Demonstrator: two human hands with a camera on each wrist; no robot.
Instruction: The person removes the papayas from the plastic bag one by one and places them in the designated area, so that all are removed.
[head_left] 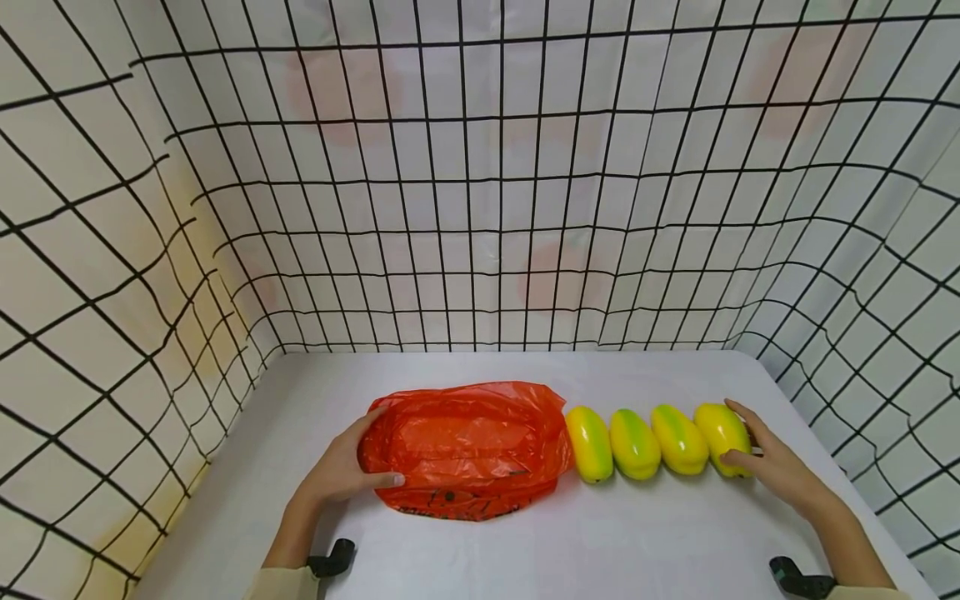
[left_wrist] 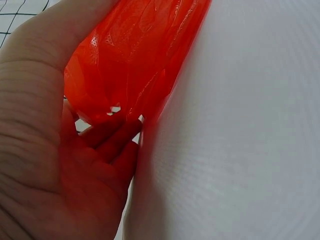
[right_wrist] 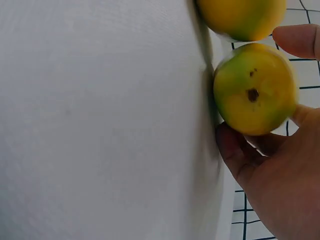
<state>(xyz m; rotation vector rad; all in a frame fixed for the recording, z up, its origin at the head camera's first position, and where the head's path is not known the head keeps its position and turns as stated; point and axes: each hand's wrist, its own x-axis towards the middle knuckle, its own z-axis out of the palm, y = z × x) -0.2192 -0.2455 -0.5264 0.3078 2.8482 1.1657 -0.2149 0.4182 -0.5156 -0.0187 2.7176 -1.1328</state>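
Note:
A red plastic bag [head_left: 465, 442] lies spread on the table with its mouth open towards me. My left hand [head_left: 347, 460] holds its left edge, the thumb over the near rim; in the left wrist view the fingers [left_wrist: 117, 142] curl behind the thin red film. Several glossy yellow-green fruits, like papayas, stand in a row right of the bag. Around the rightmost papaya [head_left: 722, 437] my right hand [head_left: 776, 462] curls, thumb on the near side and fingers on the far side. The right wrist view shows this papaya [right_wrist: 255, 92] end-on, with a brown stem scar.
The leftmost papaya [head_left: 589, 446] touches the bag's right edge; two more papayas [head_left: 634, 444] [head_left: 678, 440] stand between it and the held one. White table [head_left: 600, 542] extends in front. Black wire grid [head_left: 495, 225] over white sheeting encloses the back and sides.

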